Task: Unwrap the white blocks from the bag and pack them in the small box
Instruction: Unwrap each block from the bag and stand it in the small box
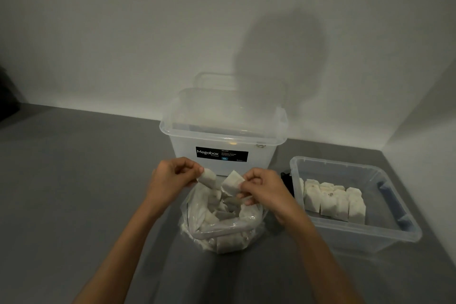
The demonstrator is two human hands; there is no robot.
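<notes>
Two hands hover over the open bag (222,227): left hand (172,176) pinches one white block (207,178), right hand (262,191) pinches a second block (232,183), fingers curled. Small box (333,162) sits right of the bag, packed blocks (333,202) lined inside; lidded Megabox bin (222,131) behind

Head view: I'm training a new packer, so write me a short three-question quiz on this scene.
1. True or false: the small box already holds a row of blocks.
2. The bag lies: A) inside the small box; B) in front of the big box; C) on top of the big box.
3. Fill in: the left hand and right hand each pinch one white ____ above the bag.
Key: 1 true; 2 B; 3 block.
</notes>
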